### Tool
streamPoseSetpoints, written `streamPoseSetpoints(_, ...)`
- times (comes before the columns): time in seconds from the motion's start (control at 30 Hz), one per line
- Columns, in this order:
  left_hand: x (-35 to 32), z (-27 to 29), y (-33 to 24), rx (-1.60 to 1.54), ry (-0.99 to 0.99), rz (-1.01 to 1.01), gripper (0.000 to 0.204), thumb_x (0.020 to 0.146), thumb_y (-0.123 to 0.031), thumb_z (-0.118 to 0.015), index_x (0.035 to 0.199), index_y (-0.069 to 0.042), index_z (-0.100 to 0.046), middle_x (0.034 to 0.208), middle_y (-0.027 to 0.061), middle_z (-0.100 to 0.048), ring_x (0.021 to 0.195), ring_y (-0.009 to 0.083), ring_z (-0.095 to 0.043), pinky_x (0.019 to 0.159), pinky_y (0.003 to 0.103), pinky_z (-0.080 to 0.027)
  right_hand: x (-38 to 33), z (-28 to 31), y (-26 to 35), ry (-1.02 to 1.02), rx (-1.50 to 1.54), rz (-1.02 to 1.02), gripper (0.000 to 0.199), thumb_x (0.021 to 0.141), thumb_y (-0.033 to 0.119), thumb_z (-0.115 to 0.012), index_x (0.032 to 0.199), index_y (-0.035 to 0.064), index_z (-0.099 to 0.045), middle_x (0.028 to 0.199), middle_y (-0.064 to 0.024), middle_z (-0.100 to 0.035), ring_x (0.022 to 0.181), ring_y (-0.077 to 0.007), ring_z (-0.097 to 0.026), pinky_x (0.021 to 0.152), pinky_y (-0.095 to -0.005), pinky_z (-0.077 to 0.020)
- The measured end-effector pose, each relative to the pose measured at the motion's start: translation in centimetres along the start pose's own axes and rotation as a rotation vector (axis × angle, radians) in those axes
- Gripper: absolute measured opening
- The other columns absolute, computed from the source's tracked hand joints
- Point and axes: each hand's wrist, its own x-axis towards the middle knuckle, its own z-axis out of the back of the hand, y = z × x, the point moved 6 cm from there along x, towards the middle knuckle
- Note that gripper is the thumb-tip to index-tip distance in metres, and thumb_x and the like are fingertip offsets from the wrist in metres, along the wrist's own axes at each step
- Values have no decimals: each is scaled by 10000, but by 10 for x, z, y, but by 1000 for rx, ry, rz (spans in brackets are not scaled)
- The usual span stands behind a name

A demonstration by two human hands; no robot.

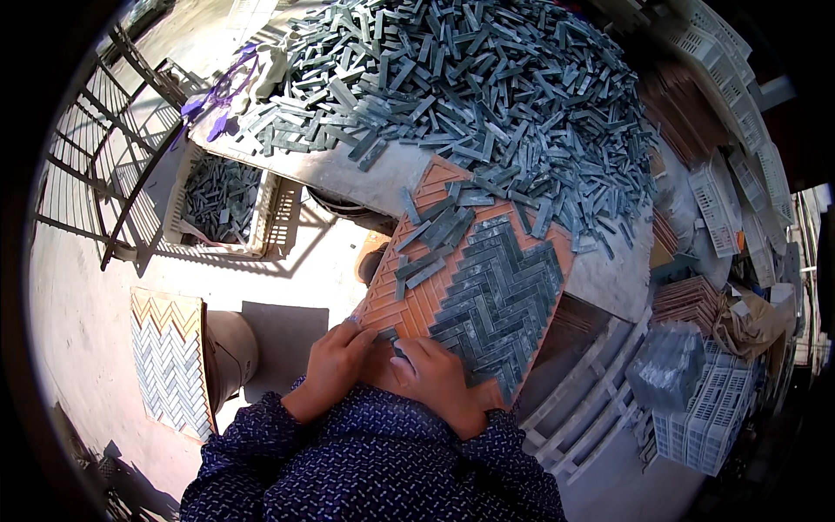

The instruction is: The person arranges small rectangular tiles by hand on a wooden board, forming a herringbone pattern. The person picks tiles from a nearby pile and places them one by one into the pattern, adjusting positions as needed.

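Note:
An orange tray (416,306) with herringbone grooves lies slanted in front of me, its near end close to my body. Dark green-grey stone strips (500,296) fill its right part in a zigzag pattern. Several loose strips (445,228) lie across its upper left. My left hand (337,358) is at the tray's near left edge, fingers curled together; what they hold, if anything, is hidden. Over the near end, my right hand (432,374) is closed, with a dark stone strip (398,350) partly showing at its fingertips.
A large heap of stone strips (470,78) covers the table (365,178) beyond the tray. At left stand a crate of strips (261,209) and another patterned tray (165,365) beside a bucket (233,348). White crates (704,413) and stacked brown trays (687,300) stand at right.

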Motion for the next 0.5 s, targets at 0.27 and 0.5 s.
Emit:
streamPoseSetpoints(0.27,3,-2,5,-4,25,-81,295,684,-54,-637,979,-69,-631,859,59,-569,796,246,-600,631,342,-510,21,11,-11,-71,21,-38,208,793,38,-652,997,29,-615,859,-131,-629,745,-327,-627,640,-376,-512)
streamPoseSetpoints(0.5,10,3,2,-70,1,-106,247,732,-113,-689,966,-59,-632,895,71,-591,822,261,-602,646,358,-511,67,33,-27,-251,-122,8,247,801,5,-613,1047,27,-610,965,-147,-602,876,-344,-609,726,-390,-506)
